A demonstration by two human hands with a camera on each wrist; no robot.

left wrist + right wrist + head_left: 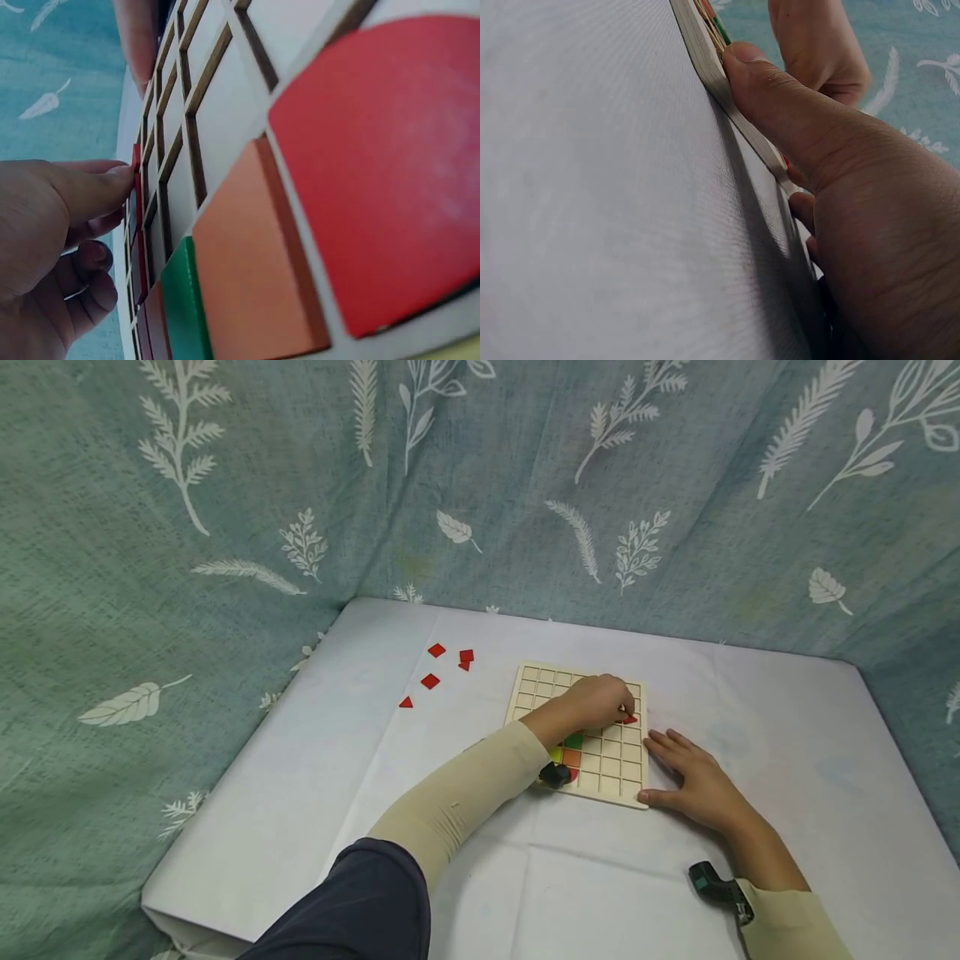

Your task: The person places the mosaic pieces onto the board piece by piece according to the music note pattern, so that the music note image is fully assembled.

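A wooden grid board [632, 789] lies on the white-covered table. My left hand [596, 702] reaches across it and pinches a small red piece [136, 159] between thumb and fingertips, down at the cells near the board's right side. The piece's full outline is hidden by the fingers. Under the left forearm, coloured pieces sit in the cells: a green piece [573, 741], an orange square [572, 758] and a red rounded piece [390, 150]. My right hand [697, 785] rests against the right edge of the board, its thumb [761, 75] on the rim and its fingers extended.
Several loose red pieces lie on the table left of the board, among them a red diamond [430, 681] and a red triangle [406, 702]. Patterned green-blue cloth [525, 485] hangs behind the table [300, 777]. A black wrist camera [555, 775] hangs over the board's near left corner.
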